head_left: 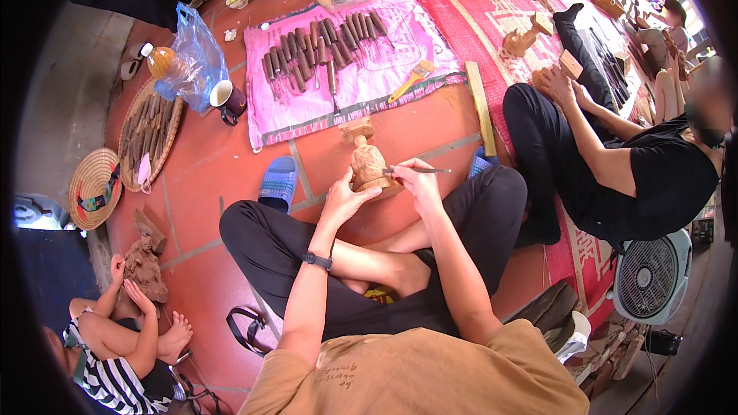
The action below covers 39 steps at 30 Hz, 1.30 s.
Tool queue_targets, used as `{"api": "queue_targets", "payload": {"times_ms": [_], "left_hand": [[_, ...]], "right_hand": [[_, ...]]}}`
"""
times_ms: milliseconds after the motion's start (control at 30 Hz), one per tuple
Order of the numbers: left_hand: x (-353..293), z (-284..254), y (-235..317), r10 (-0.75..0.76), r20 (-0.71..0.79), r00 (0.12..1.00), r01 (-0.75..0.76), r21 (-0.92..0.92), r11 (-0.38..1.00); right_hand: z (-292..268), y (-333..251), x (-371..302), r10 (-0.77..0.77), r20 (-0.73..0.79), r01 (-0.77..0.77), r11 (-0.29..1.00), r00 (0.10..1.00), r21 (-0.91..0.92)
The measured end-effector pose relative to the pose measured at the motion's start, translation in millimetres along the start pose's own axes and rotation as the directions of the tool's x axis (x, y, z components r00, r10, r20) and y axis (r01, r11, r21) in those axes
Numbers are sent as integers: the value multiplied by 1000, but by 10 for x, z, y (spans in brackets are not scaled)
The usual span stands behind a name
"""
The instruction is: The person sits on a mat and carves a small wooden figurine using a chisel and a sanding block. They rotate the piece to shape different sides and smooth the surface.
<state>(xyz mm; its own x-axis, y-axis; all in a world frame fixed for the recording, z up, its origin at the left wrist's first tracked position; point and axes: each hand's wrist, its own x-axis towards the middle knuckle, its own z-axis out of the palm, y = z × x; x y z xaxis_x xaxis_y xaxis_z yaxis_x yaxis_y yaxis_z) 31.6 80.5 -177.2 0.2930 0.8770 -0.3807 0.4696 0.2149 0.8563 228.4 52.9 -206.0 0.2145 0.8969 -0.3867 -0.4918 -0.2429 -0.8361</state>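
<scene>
A carved light-brown wooden figure (pixel 368 160) with a narrow neck and a flat block at its far end is in front of my crossed legs. My left hand (pixel 348 198) is closed around its near left side, thumb along the base. My right hand (pixel 419 184) pinches a thin, dark pencil-like tool (pixel 438 170), its tip at the figure's right side. Whether the tip touches the wood is hard to make out. Beyond the figure, a pink printed sheet (pixel 265 119) holds several dark-handled carving chisels (pixel 314 44) and a flat yellow-handled brush (pixel 413 81).
On the left are a round basket of wooden-handled tools (pixel 150 127), a mug (pixel 227 100), a blue plastic bag (pixel 200 61) and a woven hat (pixel 94 188). A wooden strip (pixel 480 111) lies right of the sheet. Co-workers sit at both sides; a fan (pixel 652 277) stands at right.
</scene>
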Motion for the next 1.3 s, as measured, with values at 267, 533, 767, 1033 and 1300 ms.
{"api": "queue_targets", "payload": {"times_ms": [267, 533, 767, 1033, 1300], "left_hand": [[5, -20, 16, 2, 25, 1000, -1, -29, 1000], [65, 29, -259, 142, -22, 990, -144, -122, 982], [-28, -29, 135, 81, -1, 997, -81, 19, 997], [-14, 10, 33, 81, -24, 996, -78, 99, 992], [-66, -12, 83, 101, -30, 994, -98, 76, 992]], "right_hand": [[44, -33, 40, 43, 5, -43, 998, 999, 36], [132, -52, -1, -54, 2, 54, 997, 999, -62], [-115, 89, 161, 87, 5, -87, 989, 996, 120], [-21, -1, 82, 109, -5, -109, 994, 994, -2], [38, 19, 56, 5, 26, -7, 997, 1000, 75]]}}
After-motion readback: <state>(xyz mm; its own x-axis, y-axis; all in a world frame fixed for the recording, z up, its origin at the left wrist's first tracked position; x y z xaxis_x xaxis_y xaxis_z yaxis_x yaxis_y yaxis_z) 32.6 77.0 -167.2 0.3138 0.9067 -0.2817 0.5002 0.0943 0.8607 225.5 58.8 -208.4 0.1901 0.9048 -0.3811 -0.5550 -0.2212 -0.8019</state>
